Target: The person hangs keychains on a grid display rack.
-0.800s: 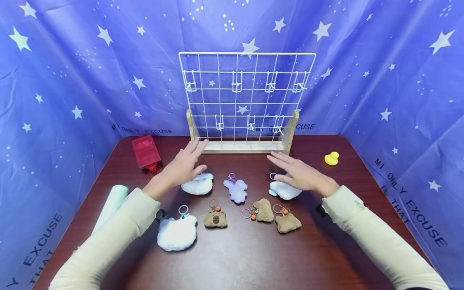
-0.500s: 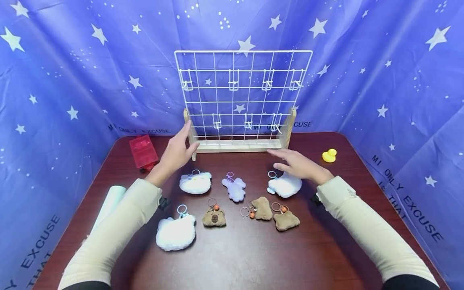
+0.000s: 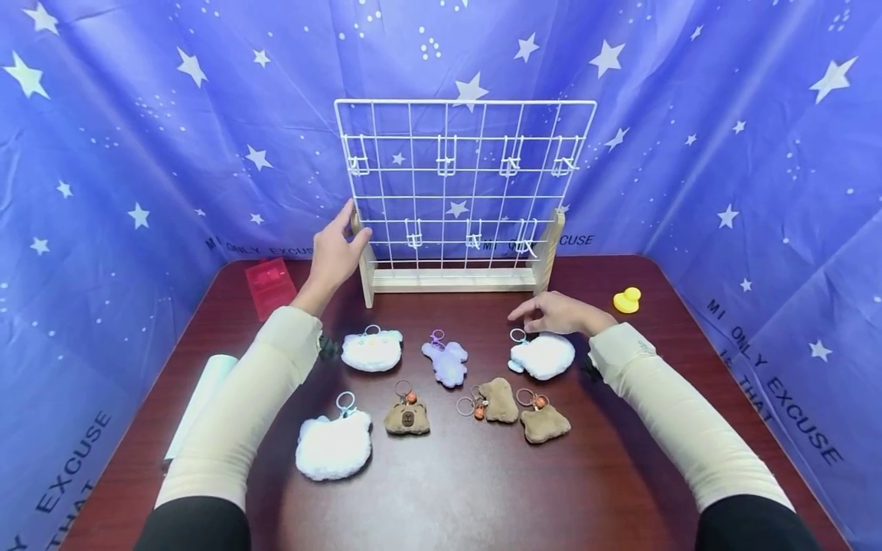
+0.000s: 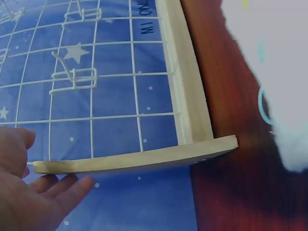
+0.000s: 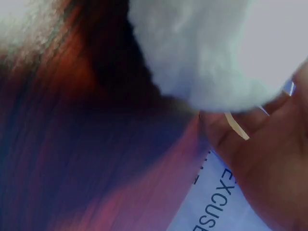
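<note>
A white wire grid rack (image 3: 465, 176) with hooks stands in a wooden base at the back of the dark table (image 3: 482, 490). My left hand (image 3: 336, 249) grips the rack's left wooden post (image 3: 365, 268). In the left wrist view the thumb and fingers (image 4: 62, 187) sit on either side of the post (image 4: 144, 161). My right hand (image 3: 554, 312) hovers just behind a white plush keychain (image 3: 544, 356), fingers loosely bent near its ring (image 3: 518, 334), index pointing left. The right wrist view shows the palm (image 5: 269, 159) beside that plush (image 5: 192, 53).
More keychains lie in front: a white plush (image 3: 372, 350), a purple one (image 3: 448, 361), a large white one (image 3: 334, 446) and three brown ones (image 3: 408, 417). A red box (image 3: 271, 283), a white roll (image 3: 200, 398) and a yellow duck (image 3: 628, 300) sit at the sides.
My left hand rose from above the left white plush and took hold of the rack's left post. My right hand drew back a little and bent its fingers near the ring.
</note>
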A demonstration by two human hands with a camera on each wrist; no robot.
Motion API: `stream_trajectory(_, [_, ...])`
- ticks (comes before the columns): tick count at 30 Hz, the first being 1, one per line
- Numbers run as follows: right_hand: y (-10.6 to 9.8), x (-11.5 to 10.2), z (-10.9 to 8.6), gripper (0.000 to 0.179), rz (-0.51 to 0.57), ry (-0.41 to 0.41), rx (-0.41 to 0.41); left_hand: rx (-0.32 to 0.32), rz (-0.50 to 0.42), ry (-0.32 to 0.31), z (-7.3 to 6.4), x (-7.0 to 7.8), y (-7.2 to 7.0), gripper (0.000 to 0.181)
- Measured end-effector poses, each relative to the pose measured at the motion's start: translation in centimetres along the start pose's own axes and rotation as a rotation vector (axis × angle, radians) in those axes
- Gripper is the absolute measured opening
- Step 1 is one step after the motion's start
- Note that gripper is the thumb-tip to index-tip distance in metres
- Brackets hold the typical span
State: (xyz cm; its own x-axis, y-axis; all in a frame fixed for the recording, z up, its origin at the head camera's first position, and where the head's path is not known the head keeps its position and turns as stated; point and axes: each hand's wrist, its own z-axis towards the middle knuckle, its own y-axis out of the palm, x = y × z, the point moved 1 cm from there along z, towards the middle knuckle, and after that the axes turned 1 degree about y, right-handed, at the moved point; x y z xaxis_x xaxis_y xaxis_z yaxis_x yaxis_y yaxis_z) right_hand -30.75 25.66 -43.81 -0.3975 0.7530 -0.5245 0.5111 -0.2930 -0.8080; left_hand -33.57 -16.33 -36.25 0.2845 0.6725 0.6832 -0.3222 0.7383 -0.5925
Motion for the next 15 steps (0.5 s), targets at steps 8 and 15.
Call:
stream_trajectory(8, [0.3,0.3,0.8,0.039,0.040,0.000,-0.070,0.026,0.043,-0.059,1.4,-0.3,-0.3,0.051])
stream_trajectory(15, [0.8,0.7,1.1,0.035,0.063,0.003,-0.065,0.034,0.036,-0.063,1.4,-0.6,-0.2,0.044])
